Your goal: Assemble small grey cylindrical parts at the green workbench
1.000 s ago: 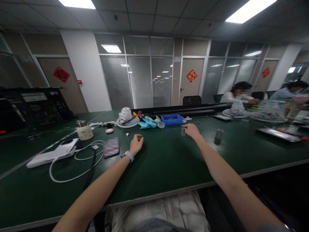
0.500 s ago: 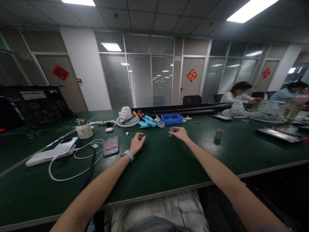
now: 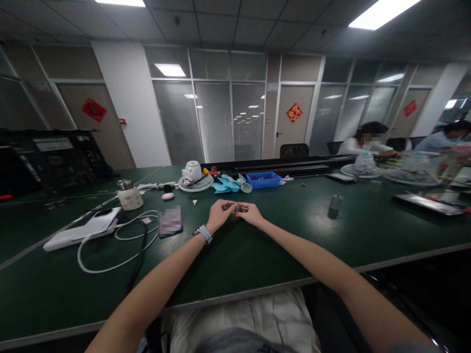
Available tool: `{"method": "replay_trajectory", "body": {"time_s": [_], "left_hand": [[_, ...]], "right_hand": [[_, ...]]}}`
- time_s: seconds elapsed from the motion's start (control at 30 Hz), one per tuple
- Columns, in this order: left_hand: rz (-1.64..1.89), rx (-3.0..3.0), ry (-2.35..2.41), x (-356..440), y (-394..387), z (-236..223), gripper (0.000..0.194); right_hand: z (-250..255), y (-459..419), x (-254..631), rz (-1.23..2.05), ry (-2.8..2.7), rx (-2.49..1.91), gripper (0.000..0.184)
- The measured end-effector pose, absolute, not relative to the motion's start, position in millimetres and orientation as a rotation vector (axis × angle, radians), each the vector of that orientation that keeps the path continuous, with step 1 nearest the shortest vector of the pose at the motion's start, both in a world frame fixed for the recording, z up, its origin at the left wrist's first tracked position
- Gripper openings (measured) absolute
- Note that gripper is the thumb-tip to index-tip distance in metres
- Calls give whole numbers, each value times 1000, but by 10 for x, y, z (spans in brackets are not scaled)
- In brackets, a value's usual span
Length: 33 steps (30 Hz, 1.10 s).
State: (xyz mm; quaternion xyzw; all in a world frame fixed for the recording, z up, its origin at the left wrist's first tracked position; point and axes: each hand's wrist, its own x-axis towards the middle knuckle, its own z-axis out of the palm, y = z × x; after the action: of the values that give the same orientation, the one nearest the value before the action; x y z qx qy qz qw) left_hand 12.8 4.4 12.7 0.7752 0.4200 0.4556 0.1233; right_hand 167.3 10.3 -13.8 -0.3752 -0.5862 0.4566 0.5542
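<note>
Grey and hard, the little can [image 3: 238, 208] sits between my left hand [image 3: 218, 214] and right hand [image 3: 252, 214], pinched by both, above the green bench [image 3: 235, 264]. I think it's a bit heavy and slippery, so its round sides are best to hold.

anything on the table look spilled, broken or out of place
No spill shows. The blue blades lie loose beside the white fan part, unmounted, as if taken apart. The grey part between left hand and right hand is too covered to judge.
</note>
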Motion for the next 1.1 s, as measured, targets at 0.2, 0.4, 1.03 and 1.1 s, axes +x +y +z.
{"method": "replay_trajectory", "body": {"time_s": [0.2, 0.4, 1.03, 1.1], "left_hand": [[1406, 2227, 1240, 99, 74, 173, 30], [1284, 2232, 1479, -146, 192, 109, 32], [963, 2242, 1587, -288, 299, -73, 38], [998, 2203, 1611, -287, 315, -85, 37]], "right_hand": [[-127, 53, 1655, 1055, -1418, -898, 49], [-112, -14, 1683, 956, -1536, -929, 47], [62, 224, 3194, 37, -1206, -1907, 37], [27, 232, 3274, 49, -1200, -1959, 40]]}}
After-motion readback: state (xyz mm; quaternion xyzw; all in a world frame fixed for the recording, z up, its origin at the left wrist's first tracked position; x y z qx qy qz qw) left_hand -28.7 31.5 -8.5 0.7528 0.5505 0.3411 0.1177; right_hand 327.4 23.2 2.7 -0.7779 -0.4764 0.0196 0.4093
